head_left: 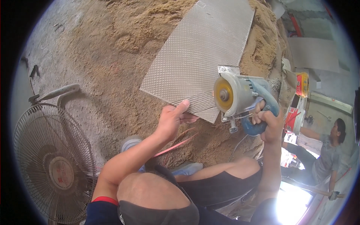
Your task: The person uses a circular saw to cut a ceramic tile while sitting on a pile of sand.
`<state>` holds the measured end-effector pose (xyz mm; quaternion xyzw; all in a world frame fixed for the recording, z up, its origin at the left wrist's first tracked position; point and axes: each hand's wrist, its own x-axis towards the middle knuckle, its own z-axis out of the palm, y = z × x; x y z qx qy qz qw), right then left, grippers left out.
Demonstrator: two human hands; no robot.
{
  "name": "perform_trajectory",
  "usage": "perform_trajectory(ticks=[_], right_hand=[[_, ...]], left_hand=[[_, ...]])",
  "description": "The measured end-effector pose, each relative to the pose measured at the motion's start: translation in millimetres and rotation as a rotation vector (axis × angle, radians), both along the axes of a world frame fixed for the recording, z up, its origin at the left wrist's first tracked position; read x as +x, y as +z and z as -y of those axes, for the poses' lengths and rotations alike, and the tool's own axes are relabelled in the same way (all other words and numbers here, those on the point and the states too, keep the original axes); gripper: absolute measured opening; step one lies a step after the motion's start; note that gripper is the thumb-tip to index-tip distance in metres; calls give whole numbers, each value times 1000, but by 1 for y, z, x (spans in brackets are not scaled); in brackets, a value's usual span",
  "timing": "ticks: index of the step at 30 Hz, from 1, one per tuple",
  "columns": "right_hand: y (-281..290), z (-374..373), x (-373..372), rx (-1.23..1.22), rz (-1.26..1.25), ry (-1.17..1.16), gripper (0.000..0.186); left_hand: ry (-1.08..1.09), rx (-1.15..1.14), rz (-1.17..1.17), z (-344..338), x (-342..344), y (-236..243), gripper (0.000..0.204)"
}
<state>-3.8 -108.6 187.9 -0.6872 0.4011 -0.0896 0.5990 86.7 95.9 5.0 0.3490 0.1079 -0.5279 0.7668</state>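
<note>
A large grey tile (198, 52) lies on the sandy ground, its upper face covered in a fine grid pattern. Several dark parallel lines cross its near corner. My left hand (175, 117) grips the tile's near edge, thumb on top and the other fingers partly hidden. My right hand (267, 122) is wrapped round the blue handle of a handheld tile cutter (245, 93). The cutter sits over the tile's near right part, its round yellow blade facing left. The blade's lower edge and its contact with the tile cannot be made out.
A standing fan (56, 165) is at the left. Sand (123, 33) is heaped round the tile. A pink strap (175, 145) lies by my legs. At the right are red and yellow buckets (302, 84) and another person (326, 157) holding a pole.
</note>
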Motion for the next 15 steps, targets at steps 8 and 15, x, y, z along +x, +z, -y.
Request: perform_trajectory(ticks=[8,15], right_hand=[[4,-2,-4,9,-51,17,19],[6,1,-14,67,-51,19,22]], left_hand=[[1,-17,-1,-2,1,-1,43],[10,20,12,-1,2,-1,47]])
